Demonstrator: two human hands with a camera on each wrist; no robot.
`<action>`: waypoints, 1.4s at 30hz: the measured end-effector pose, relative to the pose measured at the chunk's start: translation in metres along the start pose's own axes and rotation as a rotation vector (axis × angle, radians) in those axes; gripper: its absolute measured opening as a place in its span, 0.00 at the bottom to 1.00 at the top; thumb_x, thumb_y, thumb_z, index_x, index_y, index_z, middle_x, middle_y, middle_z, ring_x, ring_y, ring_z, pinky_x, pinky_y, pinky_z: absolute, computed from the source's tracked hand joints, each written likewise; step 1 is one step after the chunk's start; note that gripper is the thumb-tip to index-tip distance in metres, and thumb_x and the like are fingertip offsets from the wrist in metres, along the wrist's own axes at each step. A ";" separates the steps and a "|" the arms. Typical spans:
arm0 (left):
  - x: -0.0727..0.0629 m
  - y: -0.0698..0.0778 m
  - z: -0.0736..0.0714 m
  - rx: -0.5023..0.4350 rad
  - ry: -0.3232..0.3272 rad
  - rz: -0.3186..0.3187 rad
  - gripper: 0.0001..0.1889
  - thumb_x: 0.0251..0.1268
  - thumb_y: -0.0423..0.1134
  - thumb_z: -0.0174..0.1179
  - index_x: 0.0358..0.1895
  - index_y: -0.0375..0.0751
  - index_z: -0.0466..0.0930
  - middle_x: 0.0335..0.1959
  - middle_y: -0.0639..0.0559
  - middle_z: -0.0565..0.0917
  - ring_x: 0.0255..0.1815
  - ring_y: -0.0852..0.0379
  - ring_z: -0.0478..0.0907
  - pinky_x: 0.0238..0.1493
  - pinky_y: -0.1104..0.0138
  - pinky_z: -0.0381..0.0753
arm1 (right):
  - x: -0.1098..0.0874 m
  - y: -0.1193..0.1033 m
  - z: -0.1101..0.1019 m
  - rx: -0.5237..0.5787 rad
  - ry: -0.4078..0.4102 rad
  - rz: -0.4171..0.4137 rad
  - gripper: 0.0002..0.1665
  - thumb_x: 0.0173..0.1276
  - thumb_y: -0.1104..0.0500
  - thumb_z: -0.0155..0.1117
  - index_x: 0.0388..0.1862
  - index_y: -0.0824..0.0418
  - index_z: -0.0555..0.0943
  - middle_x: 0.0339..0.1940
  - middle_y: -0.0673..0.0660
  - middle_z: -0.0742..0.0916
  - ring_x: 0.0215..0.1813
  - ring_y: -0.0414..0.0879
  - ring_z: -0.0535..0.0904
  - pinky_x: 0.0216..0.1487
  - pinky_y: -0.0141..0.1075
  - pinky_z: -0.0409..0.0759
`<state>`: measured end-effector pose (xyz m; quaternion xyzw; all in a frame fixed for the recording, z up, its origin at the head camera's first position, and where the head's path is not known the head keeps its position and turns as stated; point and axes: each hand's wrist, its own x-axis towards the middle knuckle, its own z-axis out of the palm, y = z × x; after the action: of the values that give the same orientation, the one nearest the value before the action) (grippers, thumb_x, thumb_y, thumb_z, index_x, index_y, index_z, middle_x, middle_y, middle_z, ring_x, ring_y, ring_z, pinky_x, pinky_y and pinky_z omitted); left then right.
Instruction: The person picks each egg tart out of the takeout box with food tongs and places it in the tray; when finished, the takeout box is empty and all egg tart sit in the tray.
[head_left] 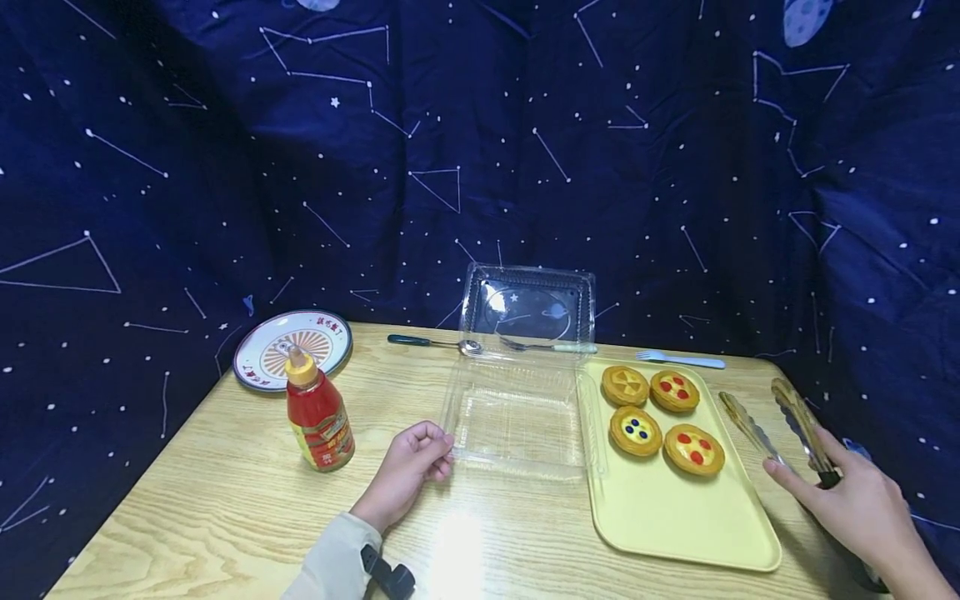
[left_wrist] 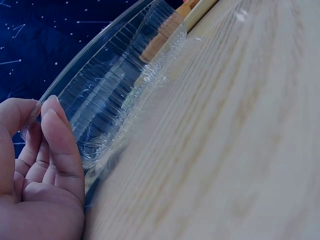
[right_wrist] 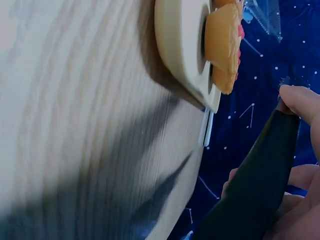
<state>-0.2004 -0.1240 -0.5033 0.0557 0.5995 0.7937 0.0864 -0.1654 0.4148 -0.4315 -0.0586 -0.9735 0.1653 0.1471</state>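
My left hand [head_left: 412, 467] pinches the near left corner of a clear plastic clamshell box [head_left: 517, 417], whose lid [head_left: 528, 310] stands raised at the back. The left wrist view shows thumb and fingers on the rim of the box [left_wrist: 105, 85]. At the right, my right hand [head_left: 862, 496] holds a pair of tongs [head_left: 806, 421] with the two arms spread apart and nothing between the tips. Their dark handle [right_wrist: 250, 180] fills part of the right wrist view. Beside the tongs, a yellow tray [head_left: 675, 525] carries several tarts [head_left: 635, 431], some with red or blue toppings.
A red sauce bottle [head_left: 321, 421] stands left of the left hand, before a patterned plate [head_left: 255, 354] leaning at the back. Behind the box lie a dark-handled fork [head_left: 420, 341] and a pale-handled fork [head_left: 573, 347]. A light blue fork [head_left: 682, 360] lies behind the tray.
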 end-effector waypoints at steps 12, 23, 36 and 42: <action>0.000 0.002 0.003 0.004 0.028 -0.006 0.06 0.69 0.31 0.59 0.34 0.37 0.72 0.26 0.48 0.80 0.23 0.60 0.77 0.26 0.73 0.77 | 0.017 0.021 0.003 -0.064 -0.040 0.072 0.59 0.61 0.32 0.65 0.74 0.69 0.56 0.38 0.78 0.80 0.43 0.83 0.71 0.31 0.66 0.68; -0.001 0.003 0.002 0.004 0.025 0.000 0.06 0.69 0.32 0.60 0.35 0.37 0.72 0.27 0.48 0.80 0.23 0.60 0.77 0.26 0.73 0.78 | 0.030 0.032 0.012 -0.065 -0.153 0.086 0.60 0.63 0.30 0.60 0.73 0.74 0.53 0.55 0.87 0.69 0.49 0.85 0.67 0.37 0.67 0.68; 0.001 0.003 0.003 0.010 0.006 0.002 0.05 0.72 0.31 0.56 0.35 0.37 0.71 0.27 0.47 0.80 0.24 0.60 0.77 0.26 0.73 0.77 | 0.036 0.039 0.025 -0.087 -0.245 0.076 0.61 0.64 0.28 0.58 0.65 0.82 0.55 0.52 0.89 0.69 0.48 0.83 0.69 0.37 0.66 0.71; 0.000 0.003 0.001 0.013 0.014 -0.006 0.06 0.71 0.32 0.58 0.35 0.37 0.71 0.27 0.47 0.80 0.24 0.59 0.77 0.26 0.73 0.78 | 0.040 0.036 0.029 -0.109 -0.288 0.040 0.60 0.65 0.28 0.56 0.62 0.85 0.58 0.50 0.89 0.70 0.47 0.82 0.70 0.36 0.65 0.73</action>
<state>-0.2002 -0.1237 -0.4998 0.0488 0.6055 0.7898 0.0844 -0.2102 0.4458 -0.4591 -0.0616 -0.9906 0.1219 -0.0009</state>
